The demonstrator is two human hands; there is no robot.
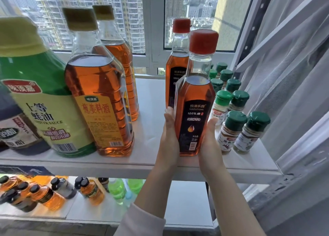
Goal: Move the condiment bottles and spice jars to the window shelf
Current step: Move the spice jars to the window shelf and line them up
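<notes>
A white window shelf [151,97] above the city skyline is filling with condiments: a large green oyster sauce bottle [35,97] stands at 9 o'clock, two tall cooking wine bottles [98,100] just beside it toward the middle, one behind the other. At the centre a red-capped oil bottle [194,102] is held upright near the shelf's front edge, the left hand [169,138] and right hand [210,143] clasping its lower half from either side, a two-handed hold that looks meant to keep the tall, narrow bottle steady as it is set down; whether its base already rests on the shelf cannot be told. Its twin [176,66] stands close behind at 12 o'clock, leaving little room to push deeper. A cluster of green-capped spice jars [236,100] crowds the 3 o'clock side, the nearest just beside the right hand and likely to be knocked by a careless release. More bottles [44,194] wait on the bench [187,200] below at 7 o'clock
</notes>
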